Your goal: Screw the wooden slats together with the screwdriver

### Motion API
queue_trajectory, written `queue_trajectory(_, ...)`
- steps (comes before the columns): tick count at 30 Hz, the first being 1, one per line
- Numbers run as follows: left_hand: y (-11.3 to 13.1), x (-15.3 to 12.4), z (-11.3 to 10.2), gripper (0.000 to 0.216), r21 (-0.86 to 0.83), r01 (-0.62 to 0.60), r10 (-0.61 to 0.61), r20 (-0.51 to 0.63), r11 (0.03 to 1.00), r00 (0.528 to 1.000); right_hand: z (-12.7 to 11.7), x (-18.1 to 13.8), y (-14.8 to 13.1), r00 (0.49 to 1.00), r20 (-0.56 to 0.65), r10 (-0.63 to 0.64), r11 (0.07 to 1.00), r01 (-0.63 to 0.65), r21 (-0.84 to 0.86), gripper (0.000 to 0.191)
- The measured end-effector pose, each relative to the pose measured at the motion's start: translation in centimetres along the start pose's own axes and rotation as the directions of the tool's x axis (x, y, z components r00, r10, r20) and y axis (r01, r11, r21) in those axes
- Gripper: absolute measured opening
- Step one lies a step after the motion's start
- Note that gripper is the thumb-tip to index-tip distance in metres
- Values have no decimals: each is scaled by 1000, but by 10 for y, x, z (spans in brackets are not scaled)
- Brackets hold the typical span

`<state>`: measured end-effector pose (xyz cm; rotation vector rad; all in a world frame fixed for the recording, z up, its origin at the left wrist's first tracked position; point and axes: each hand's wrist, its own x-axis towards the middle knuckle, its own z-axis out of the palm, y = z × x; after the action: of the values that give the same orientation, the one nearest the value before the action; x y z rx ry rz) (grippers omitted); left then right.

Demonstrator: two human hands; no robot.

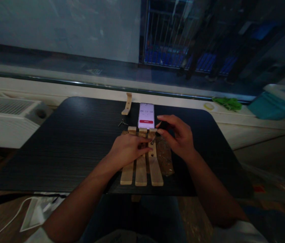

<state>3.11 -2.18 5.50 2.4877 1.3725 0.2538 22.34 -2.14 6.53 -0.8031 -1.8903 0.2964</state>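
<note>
Three pale wooden slats lie side by side on the dark table, pointing towards me: the left slat [126,175], the middle slat [141,173] and the right slat [157,175]. A brown, film-covered sheet [166,158] is under them. My left hand [125,150] rests across the slats, its thumb and index finger apart on either side of a hole in the right-hand wood. Between the fingers of my right hand [179,136] is a screwdriver [159,131] with a dark handle. Its thin shaft slants down to that hole; whether a screw sits there is hard to see.
Beyond the slats lies a phone [146,114] showing a timer. Left of it are a curved wooden bracket [127,104] with holes and several loose screws [122,123]. The dark table [68,145] meets a window sill holding a teal container [271,104]. A radiator [10,118] stands left.
</note>
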Motion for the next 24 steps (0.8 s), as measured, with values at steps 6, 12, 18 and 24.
queue_trajectory(6,0,0,1,31,-6,-7,7,-17,1000,1000,4,-1,2,999,-25,24,999,-24,23,31)
queue_trajectory(12,-1,0,0,33,-11,14,-14,-8,1000,1000,-2,-3,-1,996,43,78,981,-84,178,35)
queue_trajectory(18,-1,-1,0,32,-14,13,-13,-11,1000,1000,-9,-3,0,984,119,133,963,-156,219,38)
queue_trajectory(24,0,0,-3,33,1,19,-19,30,1000,999,-6,-4,5,981,65,184,965,-193,176,35)
